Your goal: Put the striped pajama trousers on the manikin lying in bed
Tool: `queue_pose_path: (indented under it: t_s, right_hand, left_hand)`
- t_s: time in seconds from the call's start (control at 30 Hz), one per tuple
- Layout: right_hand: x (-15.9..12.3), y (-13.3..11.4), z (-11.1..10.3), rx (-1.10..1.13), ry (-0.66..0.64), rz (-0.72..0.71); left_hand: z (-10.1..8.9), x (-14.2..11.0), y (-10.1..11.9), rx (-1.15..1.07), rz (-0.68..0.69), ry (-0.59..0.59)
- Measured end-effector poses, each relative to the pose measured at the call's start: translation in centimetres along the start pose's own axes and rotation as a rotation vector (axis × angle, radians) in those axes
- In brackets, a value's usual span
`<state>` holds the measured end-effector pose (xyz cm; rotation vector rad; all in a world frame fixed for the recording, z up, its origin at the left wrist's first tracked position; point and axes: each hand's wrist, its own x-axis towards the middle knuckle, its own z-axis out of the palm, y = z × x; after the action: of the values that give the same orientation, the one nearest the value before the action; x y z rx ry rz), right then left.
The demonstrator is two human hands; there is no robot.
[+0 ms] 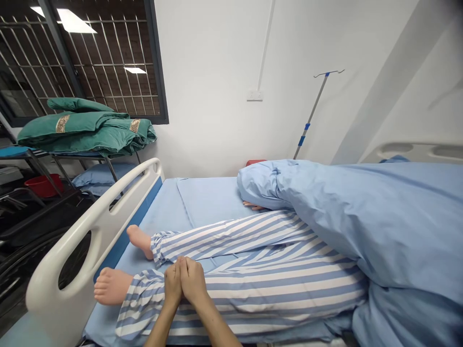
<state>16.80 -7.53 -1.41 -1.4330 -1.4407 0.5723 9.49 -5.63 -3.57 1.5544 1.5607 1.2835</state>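
Note:
A figure in blue-and-white striped pyjama trousers (253, 270) lies on a hospital bed, bare feet (112, 285) toward the white footboard (90, 226). My left hand (173, 284) and my right hand (194, 282) rest side by side on the near lower leg, fingers together and pressed flat against the striped cloth. Both hands touch each other along the thumbs. A light blue quilt (361, 217) covers the upper body, and a hand of the figure (253, 206) peeks out under its edge.
A light blue sheet (202, 197) covers the mattress. An IV pole (311, 115) stands behind the bed by the white wall. At left, folded green blankets (90, 127) lie on a rack, with a red basin (41, 185) and a wheelchair wheel (21, 260) below.

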Motion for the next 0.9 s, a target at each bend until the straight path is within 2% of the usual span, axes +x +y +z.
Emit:
queue_pose_path:
  t_s: [0.2, 0.37, 0.43, 0.6, 0.67, 0.73, 0.8, 0.9]
  right_hand:
    - [-0.4, 1.1, 0.0, -0.023, -0.021, 0.007]
    - [-0.2, 1.5, 0.2, 0.05, -0.012, 0.026]
    - [-0.1, 1.5, 0.2, 0.089, 0.009, 0.038]
    - [0.4, 1.8, -0.1, 0.209, 0.064, 0.066]
    - [0.4, 1.9, -0.2, 0.252, 0.067, 0.068]
    - [0.3, 1.8, -0.4, 0.275, 0.08, 0.078]
    - [0.2, 1.8, -0.5, 0.285, 0.097, 0.092]
    - [0.1, 1.9, -0.4, 0.286, 0.101, 0.099]
  left_hand:
    - [0.2, -0.2, 0.1, -0.014, -0.058, -0.045]
    - [0.2, 0.0, 0.5, -0.094, -0.093, -0.117]
    - [0.3, 0.1, 1.2, -0.153, -0.115, -0.124]
    - [0.8, 0.2, 4.0, -0.347, -0.173, -0.051]
    - [1.2, 0.2, 4.4, -0.419, -0.185, -0.041]
    - [1.6, 0.0, 4.1, -0.409, -0.209, -0.003]
    - [1.9, -0.3, 3.2, -0.31, -0.211, 0.01]
    - [2.1, -0.7, 1.8, -0.164, -0.148, -0.02]
